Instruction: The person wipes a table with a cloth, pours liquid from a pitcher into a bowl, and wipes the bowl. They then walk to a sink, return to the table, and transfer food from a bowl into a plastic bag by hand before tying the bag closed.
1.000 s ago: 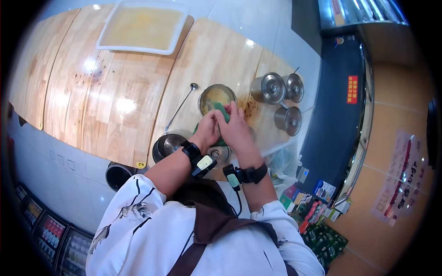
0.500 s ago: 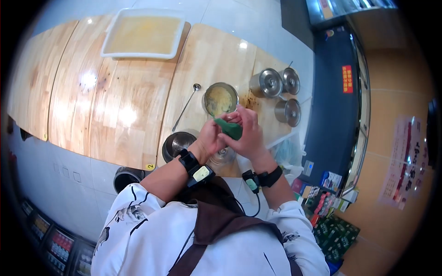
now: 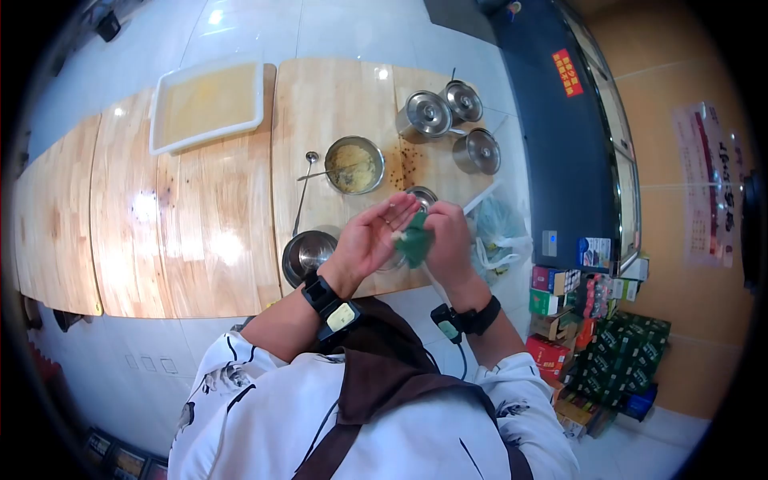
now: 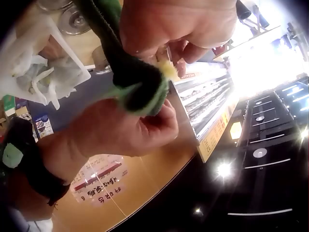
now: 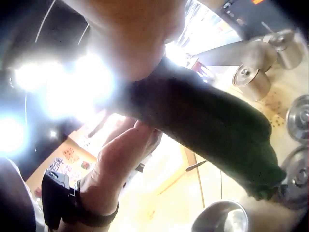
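A crumpled green cloth (image 3: pixel 413 246) hangs between my two hands over the table's near edge. My right hand (image 3: pixel 450 244) grips it with curled fingers, which the left wrist view shows bunched around the fabric (image 4: pixel 140 82). My left hand (image 3: pixel 366 244) is turned palm up, fingers extended, with its fingertips right beside the cloth. A small yellow bit shows at the cloth's edge near the left fingers. Beyond the hands stands a metal bowl (image 3: pixel 379 181) of yellow, mushy food with a thin handle across it. In the right wrist view, the cloth (image 5: pixel 217 125) covers much of the scene.
Lidded metal canisters (image 3: pixel 424 118) stand at the back right. A long ladle (image 3: pixel 302 196) lies left of the bowl, near a metal pot (image 3: pixel 310 254). The white tray (image 3: pixel 260 96) sits farther left. A plastic bag (image 3: pixel 500 226) is at the right edge.
Both hands have drawn back from over the bowl toward the body. They have parted somewhat; the left palm has opened upward while the cloth has stayed with the right hand. The head view has shifted.
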Demonstrator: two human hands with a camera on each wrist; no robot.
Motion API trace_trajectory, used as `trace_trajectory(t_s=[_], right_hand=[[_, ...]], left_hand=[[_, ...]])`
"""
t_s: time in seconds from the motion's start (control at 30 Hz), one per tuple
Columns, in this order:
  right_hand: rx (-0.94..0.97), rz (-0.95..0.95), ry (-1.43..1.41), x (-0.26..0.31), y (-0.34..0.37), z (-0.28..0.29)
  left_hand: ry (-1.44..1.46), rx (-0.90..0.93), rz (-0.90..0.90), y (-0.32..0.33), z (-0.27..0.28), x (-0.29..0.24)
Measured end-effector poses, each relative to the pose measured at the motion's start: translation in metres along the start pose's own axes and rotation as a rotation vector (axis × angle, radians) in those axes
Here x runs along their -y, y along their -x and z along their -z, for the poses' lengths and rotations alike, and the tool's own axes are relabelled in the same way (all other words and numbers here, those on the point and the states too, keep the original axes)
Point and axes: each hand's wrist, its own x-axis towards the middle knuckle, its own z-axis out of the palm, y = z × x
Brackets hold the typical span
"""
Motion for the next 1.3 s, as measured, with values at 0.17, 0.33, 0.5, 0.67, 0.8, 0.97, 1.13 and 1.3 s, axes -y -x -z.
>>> trace_trajectory(t_s=[0.17,0.33,0.5,0.67,0.8,0.97,1.13,1.3], right_hand=[[-0.141,-0.074,0.021,0.01,0.022,0.017],[-0.266,-0.157,0.027,0.013,0.054,0.034],[-0.397,-0.365,0.12,0.008,0.121,0.081],[-0.504,-0.504,0.241,0.006,0.208,0.149],[-0.56,-0.579,0.334,0.004,0.286,0.207],[-0.616,-0.667,0.421,0.003,0.384,0.276],[-0.784,-0.813,0.429,0.007,0.465,0.315],[-0.948,-0.884,0.542,-0.006,0.543,0.361]], left_hand=[[-0.038,0.065,-0.039,0.007,-0.007,0.036],[-0.275,0.054,-0.169,0.016,-0.008,0.086],[-0.468,0.003,-0.054,0.033,-0.003,0.166],[-0.675,-0.065,0.177,0.044,0.009,0.264],[-0.734,-0.037,0.397,0.047,0.016,0.344],[-0.768,-0.035,0.625,0.041,0.033,0.439],[-0.752,0.021,0.98,0.038,0.039,0.519],[-0.876,0.007,1.347,0.036,0.053,0.624]])
